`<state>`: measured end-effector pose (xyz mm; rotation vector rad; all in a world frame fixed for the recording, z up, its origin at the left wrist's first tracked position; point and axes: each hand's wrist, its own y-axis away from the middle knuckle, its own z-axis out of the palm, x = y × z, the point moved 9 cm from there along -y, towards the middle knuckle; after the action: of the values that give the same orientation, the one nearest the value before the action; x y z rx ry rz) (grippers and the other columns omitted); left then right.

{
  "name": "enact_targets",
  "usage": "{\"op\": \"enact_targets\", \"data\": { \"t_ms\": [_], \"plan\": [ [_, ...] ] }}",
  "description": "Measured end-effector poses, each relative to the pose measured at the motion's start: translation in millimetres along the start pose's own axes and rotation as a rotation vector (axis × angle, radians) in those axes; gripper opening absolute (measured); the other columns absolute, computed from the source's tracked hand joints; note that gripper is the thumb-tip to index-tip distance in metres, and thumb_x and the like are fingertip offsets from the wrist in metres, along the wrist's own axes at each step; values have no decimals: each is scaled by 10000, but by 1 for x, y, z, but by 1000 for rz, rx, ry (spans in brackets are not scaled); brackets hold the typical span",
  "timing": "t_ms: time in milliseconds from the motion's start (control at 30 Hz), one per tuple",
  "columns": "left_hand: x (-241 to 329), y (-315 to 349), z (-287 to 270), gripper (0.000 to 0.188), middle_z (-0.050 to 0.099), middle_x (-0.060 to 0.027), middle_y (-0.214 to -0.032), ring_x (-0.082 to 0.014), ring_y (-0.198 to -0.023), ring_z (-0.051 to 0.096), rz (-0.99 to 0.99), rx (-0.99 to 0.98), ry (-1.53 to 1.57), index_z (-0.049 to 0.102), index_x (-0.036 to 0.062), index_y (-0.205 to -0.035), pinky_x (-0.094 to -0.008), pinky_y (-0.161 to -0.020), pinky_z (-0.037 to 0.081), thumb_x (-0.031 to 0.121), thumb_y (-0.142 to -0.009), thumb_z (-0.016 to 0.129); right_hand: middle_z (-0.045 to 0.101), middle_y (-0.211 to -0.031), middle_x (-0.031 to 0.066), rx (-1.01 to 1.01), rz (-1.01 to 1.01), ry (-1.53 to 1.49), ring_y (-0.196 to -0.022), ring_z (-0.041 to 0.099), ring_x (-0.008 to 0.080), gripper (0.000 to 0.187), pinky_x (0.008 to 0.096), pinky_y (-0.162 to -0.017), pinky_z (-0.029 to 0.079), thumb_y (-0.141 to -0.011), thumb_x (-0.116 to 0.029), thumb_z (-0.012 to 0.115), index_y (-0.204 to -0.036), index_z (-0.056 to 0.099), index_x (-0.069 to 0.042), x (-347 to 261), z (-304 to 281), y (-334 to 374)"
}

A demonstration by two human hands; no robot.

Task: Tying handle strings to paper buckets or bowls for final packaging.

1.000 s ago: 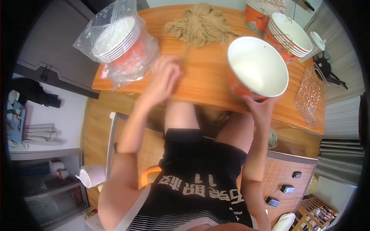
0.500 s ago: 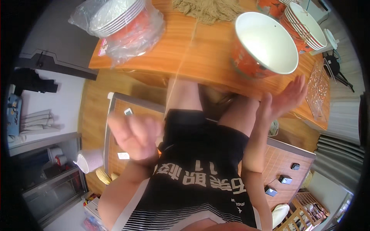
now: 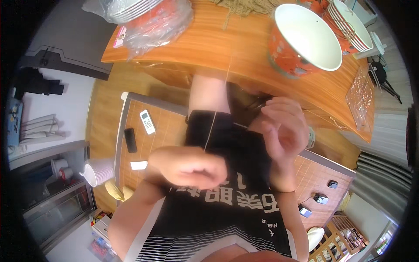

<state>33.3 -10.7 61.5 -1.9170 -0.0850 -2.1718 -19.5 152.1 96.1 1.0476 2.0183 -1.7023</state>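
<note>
My left hand point(image 3: 192, 168) is closed over my lap, pinching a thin pale string point(image 3: 217, 113). The string runs taut up over the table edge to a pile of tan twine point(image 3: 248, 5). My right hand point(image 3: 281, 131) hovers just right of the string with its fingers curled around a thin dark tool point(image 3: 257, 103) that looks like scissors. The tool's tip points left toward the string. A large orange bowl point(image 3: 279, 48) with a white inside stands on the wooden table point(image 3: 209, 48), beyond my right hand.
A clear plastic bag of stacked bowls point(image 3: 148, 17) lies at the table's left end. More stacked bowls point(image 3: 349, 24) stand at the far right, beside a clear tray point(image 3: 360, 96). A white remote point(image 3: 147, 121) and a black object point(image 3: 130, 139) lie on the bench at my left.
My left hand has come off the table down to my lap, drawing the string out. My right hand has left the bowl and closed near the string.
</note>
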Motion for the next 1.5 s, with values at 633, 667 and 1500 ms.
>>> {"op": "enact_targets", "data": {
  "t_ms": [633,667,1500],
  "plan": [
    [-23,-2,-96,147,557,-16,-765,-19,-534,357,127,993,145,527,59,-1118,-183,-466,261,201,-1079,536,732,-1021,51,-201,12,35,-934,686,252,355,347,-798,531,-781,-27,770,-1127,749,-106,0,36,-24],
    [-24,-3,-95,149,560,-16,-766,-18,-536,360,92,994,125,528,57,-1111,-181,-466,261,201,-1077,542,732,-1021,51,-201,11,36,-934,686,252,355,347,-798,531,-781,-27,770,-1127,749,-106,2,33,-27],
    [15,-48,-79,181,579,-24,-641,-94,-515,485,317,1037,-1054,734,22,-905,-241,-482,355,-57,-766,819,608,-729,57,-313,44,140,-709,606,266,138,395,-672,430,-894,-120,690,-772,638,-82,37,11,-10]
  ]
}}
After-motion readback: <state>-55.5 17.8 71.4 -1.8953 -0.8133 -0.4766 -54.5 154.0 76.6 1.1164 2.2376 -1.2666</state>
